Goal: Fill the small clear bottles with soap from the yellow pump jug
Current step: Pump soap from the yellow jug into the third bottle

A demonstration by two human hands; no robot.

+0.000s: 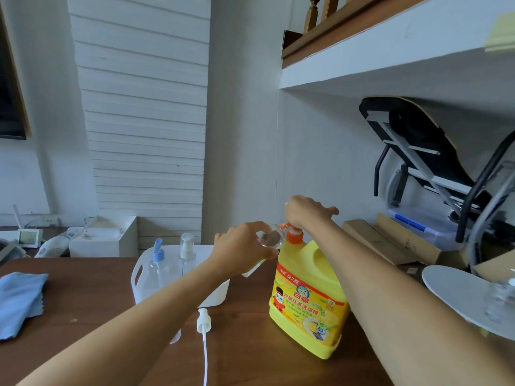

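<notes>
Pressing jug pump, left hand gripping bottle

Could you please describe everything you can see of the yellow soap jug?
The yellow jug looks like plastic, squarish, with a moulded top handle and a bright printed label. It stands upright on the brown table. The right hand is curled over its orange pump; the left hand holds a small clear bottle at the spout.

Glossy yellow plastic jug, matt brown wood table, soft blue cloth
</notes>
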